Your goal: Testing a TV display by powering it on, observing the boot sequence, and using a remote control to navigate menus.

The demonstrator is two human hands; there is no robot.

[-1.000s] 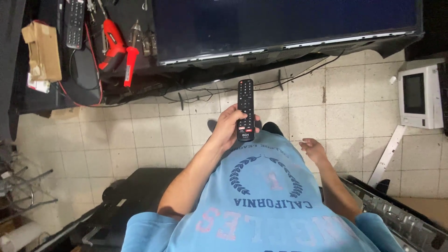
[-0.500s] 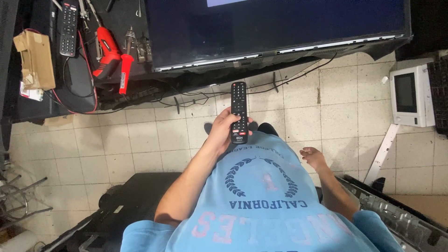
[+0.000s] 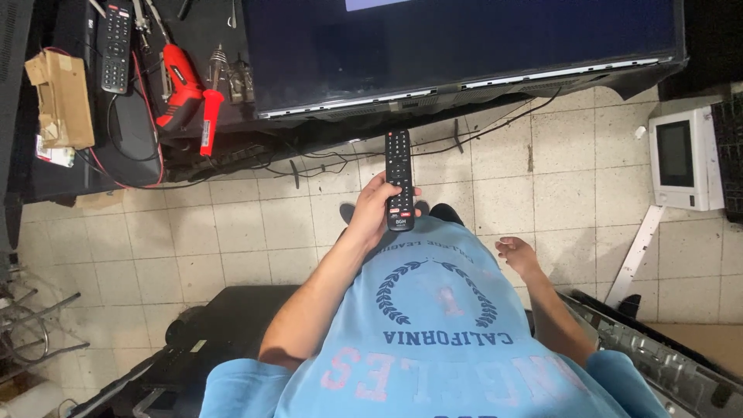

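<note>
**Inspector:** While the left hand (image 3: 377, 207) stays closed round the lower end of the black remote (image 3: 399, 179), what differs from a second ago?

**Assistant:** Little at the hand itself. The fingers wrap the remote's left side, and the thumb lies on its face near the coloured buttons. The remote sits at the centre of the frame, above the shoes, with its top end pointing up at the television (image 3: 464, 46). It has kept that aim throughout.

**Inspector:** And the other hand?

**Assistant:** The right hand (image 3: 517, 251) hangs right of centre, loosely spread and holding nothing. It has not moved.

**Inspector:** Then where is the change?

**Assistant:** On the screen. A pale lit patch (image 3: 377, 4) now shows at the top edge of the frame, on an otherwise dark panel. It was not visible a second ago. The view has also tipped slightly, though, so part of this may be framing.

**Inspector:** Judgement?

**Assistant:** The set appears to be showing a picture while the remote is aimed at it. I cannot tell whether the thumb is pressing a button.

**Inspector:** Surroundings?

**Assistant:** Tiled floor (image 3: 232, 224) lies below. In the upper left are a second remote (image 3: 117, 35), a red tool (image 3: 179, 81) and a cardboard box (image 3: 62, 97). A white microwave (image 3: 685, 159) stands at the right edge.
</note>
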